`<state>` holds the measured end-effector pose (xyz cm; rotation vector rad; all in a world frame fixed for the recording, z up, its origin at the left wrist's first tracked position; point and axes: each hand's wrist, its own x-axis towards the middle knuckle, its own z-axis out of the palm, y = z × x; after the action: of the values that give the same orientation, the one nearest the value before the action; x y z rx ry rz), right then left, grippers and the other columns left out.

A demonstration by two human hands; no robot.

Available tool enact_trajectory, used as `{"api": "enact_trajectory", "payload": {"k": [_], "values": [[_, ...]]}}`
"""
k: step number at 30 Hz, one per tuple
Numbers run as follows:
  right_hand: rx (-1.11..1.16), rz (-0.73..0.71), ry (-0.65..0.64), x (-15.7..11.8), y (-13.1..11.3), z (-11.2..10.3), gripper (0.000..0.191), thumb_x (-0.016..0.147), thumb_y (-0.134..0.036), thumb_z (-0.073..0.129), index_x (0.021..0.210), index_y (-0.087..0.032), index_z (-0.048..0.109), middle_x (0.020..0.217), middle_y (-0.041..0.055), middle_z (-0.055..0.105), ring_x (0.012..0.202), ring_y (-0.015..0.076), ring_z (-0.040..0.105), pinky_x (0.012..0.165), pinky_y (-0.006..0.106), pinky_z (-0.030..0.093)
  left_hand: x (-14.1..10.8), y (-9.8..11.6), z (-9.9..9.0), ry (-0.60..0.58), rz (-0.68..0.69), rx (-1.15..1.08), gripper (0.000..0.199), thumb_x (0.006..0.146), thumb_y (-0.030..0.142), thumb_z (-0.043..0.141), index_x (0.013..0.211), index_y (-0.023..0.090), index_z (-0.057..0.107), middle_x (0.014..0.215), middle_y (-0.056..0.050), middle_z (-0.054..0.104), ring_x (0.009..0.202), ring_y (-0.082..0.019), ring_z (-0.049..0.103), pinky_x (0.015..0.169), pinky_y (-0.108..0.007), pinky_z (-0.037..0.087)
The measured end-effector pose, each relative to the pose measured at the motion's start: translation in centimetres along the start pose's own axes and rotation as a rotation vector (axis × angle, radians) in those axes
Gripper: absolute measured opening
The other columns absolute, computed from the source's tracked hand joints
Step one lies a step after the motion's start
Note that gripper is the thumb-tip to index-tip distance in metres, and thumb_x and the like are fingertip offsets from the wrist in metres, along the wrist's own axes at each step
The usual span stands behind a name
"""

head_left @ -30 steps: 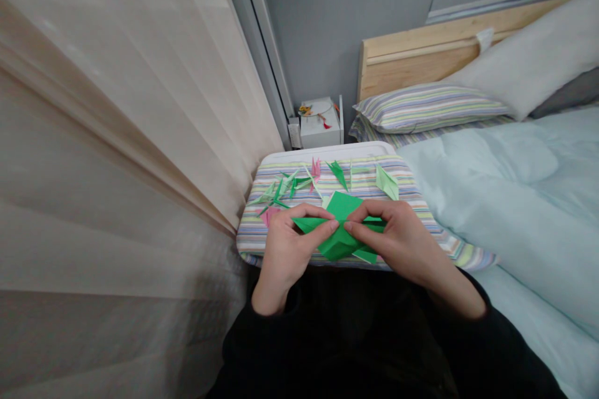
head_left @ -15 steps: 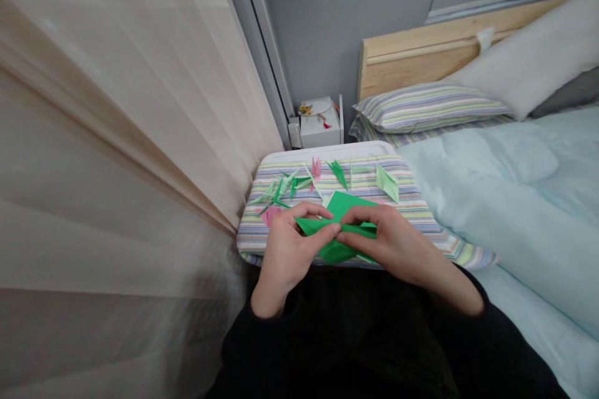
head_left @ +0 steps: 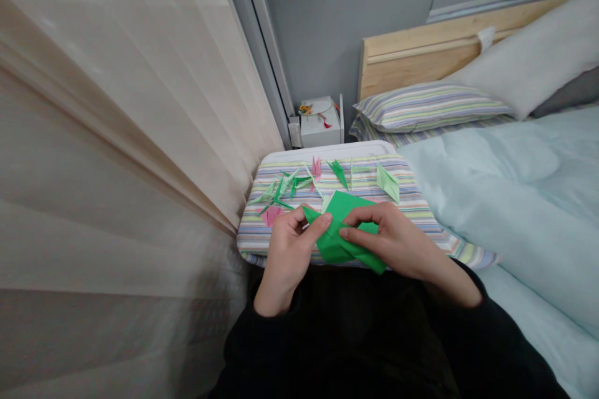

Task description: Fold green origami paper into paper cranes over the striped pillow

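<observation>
Between my hands is a partly folded sheet of green origami paper point(head_left: 337, 244), its creased face turned up toward me. My left hand point(head_left: 291, 243) pinches its pointed left corner between thumb and fingers. On the other side my right hand point(head_left: 386, 234) grips the right part, thumb and fingertips meeting near its middle. Another green sheet point(head_left: 349, 201) lies just behind, partly covered by the held paper. Past my left hand sit folded paper pieces in green, with a pink folded piece point(head_left: 271, 216) near my knuckles.
A striped cloth point(head_left: 253, 230) covers the small table. Toward its back lie a pink paper crane point(head_left: 316, 167), a dark green folded piece point(head_left: 337, 173) and a light green one point(head_left: 388, 182). A curtain point(head_left: 187, 137) hangs at left; a bed with a pale blue quilt point(head_left: 505, 181) is at right.
The green paper has been tilted, so its creased face shows more broadly and its lower right end points down. My left hand has shifted slightly on the left corner.
</observation>
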<state>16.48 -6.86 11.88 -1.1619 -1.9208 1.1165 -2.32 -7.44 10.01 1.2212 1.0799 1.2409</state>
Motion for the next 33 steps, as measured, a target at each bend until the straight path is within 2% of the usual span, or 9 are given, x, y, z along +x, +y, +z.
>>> {"api": "enact_trajectory", "payload": {"k": [6,10,15,22,28,33], "values": [[0.090,-0.009,-0.058,0.3,0.3,0.1,0.017,0.088,-0.029,0.063,0.079,-0.017,0.072,0.075,-0.0005,0.066,0.075,0.0162,0.057,0.072,0.028,0.043,-0.1,0.3,0.2,-0.052,-0.014,0.066,0.029,0.079,0.041,0.082,0.076,0.014,0.072,0.072,-0.002,0.065,0.068,-0.014,0.056,0.062,-0.024,0.046],[0.133,-0.012,-0.050,0.4,0.6,0.1,0.017,0.088,-0.029,0.064,0.078,-0.017,0.071,0.070,-0.0016,0.063,0.069,0.0146,0.054,0.068,0.027,0.042,0.0,-0.1,0.0,-0.052,0.007,0.100,0.033,0.080,0.045,0.080,0.073,0.014,0.070,0.070,-0.001,0.064,0.066,-0.013,0.054,0.062,-0.024,0.044],[0.161,0.005,-0.037,0.2,0.5,0.1,0.017,0.087,-0.030,0.065,0.075,-0.017,0.070,0.066,-0.0023,0.060,0.066,0.0140,0.051,0.065,0.027,0.040,-0.3,-0.3,-0.3,-0.084,-0.027,0.021,0.030,0.080,0.043,0.080,0.077,0.015,0.069,0.076,-0.002,0.064,0.073,-0.015,0.057,0.068,-0.025,0.046],[0.241,0.008,-0.069,0.3,0.5,0.2,0.016,0.084,-0.028,0.067,0.072,-0.018,0.067,0.065,-0.0034,0.056,0.065,0.0127,0.047,0.065,0.027,0.039,-0.5,0.3,-0.1,-0.061,-0.022,-0.045,0.032,0.078,0.035,0.082,0.065,0.017,0.059,0.062,0.004,0.049,0.058,-0.009,0.040,0.058,-0.024,0.034],[0.254,0.020,-0.066,0.7,0.5,0.8,0.012,0.082,-0.026,0.064,0.075,-0.017,0.068,0.070,-0.0020,0.059,0.071,0.0137,0.050,0.069,0.028,0.039,-0.6,0.7,0.3,-0.031,0.043,0.146,0.037,0.081,0.033,0.077,0.061,0.018,0.049,0.060,0.004,0.039,0.058,-0.010,0.034,0.056,-0.027,0.027],[0.332,0.056,-0.090,1.1,0.6,1.2,0.013,0.080,-0.027,0.064,0.072,-0.017,0.064,0.065,-0.0036,0.052,0.064,0.0116,0.042,0.060,0.026,0.033,-0.7,0.8,0.6,-0.007,0.069,0.237,0.037,0.082,0.031,0.073,0.060,0.020,0.045,0.059,0.005,0.036,0.059,-0.011,0.032,0.056,-0.028,0.025]]}}
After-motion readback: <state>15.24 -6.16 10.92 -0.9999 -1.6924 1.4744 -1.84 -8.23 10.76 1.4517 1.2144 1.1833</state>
